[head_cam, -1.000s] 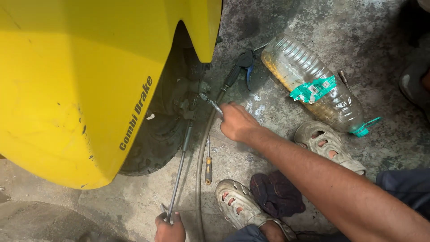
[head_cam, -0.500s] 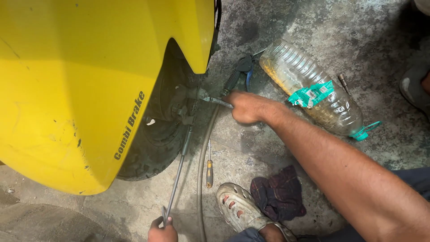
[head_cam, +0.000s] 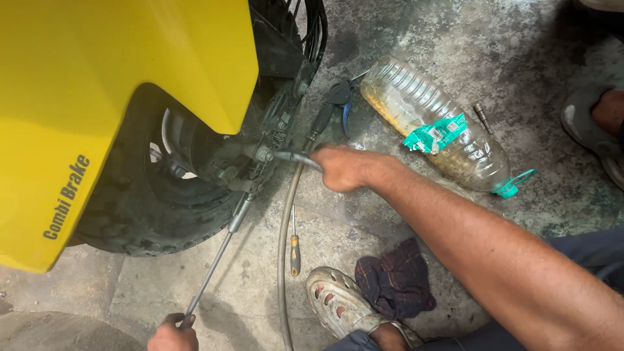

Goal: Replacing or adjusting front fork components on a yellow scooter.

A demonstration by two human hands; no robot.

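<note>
My right hand (head_cam: 343, 168) grips a slim metal tool (head_cam: 291, 156) whose tip reaches the hub (head_cam: 255, 156) of a scooter's black front wheel (head_cam: 140, 214). A yellow mudguard (head_cam: 97, 84) covers most of the wheel. My left hand (head_cam: 172, 335), at the bottom edge, holds the end of a long metal rod (head_cam: 214, 266) that runs up to the axle area. A grey cable (head_cam: 284, 260) runs down the floor between both hands.
A screwdriver with a yellow handle (head_cam: 294, 250) lies on the concrete floor. A clear plastic bottle (head_cam: 432, 127) with yellowish liquid lies on its side at the right. Pliers with blue grips (head_cam: 338, 101), a dark rag (head_cam: 394, 276), my sandalled foot (head_cam: 344, 309) and another person's shoe (head_cam: 595, 127) are nearby.
The view has shifted so that more of the wheel shows. My right hand has moved the slim tool closer to the hub. My left hand keeps hold of the rod.
</note>
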